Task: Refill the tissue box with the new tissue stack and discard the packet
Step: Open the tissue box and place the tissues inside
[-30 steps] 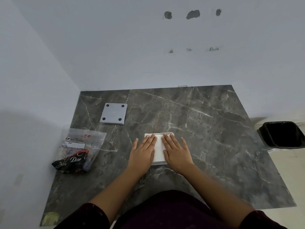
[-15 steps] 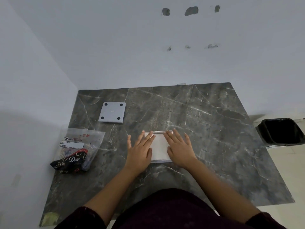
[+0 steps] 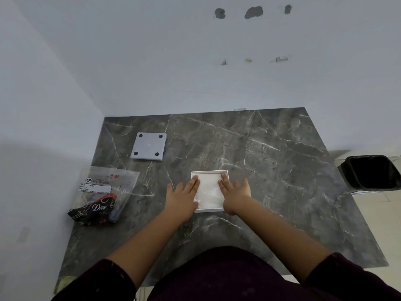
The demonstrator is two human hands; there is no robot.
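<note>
A white square tissue box (image 3: 225,171) lies open side up in the middle of the dark marble table (image 3: 271,170), with the white tissue stack (image 3: 208,190) inside it. My left hand (image 3: 181,196) rests flat on the stack's left edge, fingers spread. My right hand (image 3: 235,192) rests flat on the right edge, fingertips at the far corner. The box's grey lid (image 3: 148,148), with four dark round feet, lies upside down at the far left. The clear plastic tissue packet (image 3: 103,195) lies at the left edge with a black Dove wrapper in it.
A black waste bin (image 3: 372,172) stands on the floor to the right of the table. White walls close the table on the far side and on the left. My dark sleeves and lap fill the near edge.
Both hands have slid apart from the middle of the tissue stack toward its left and right edges. The white middle of the stack now shows.
</note>
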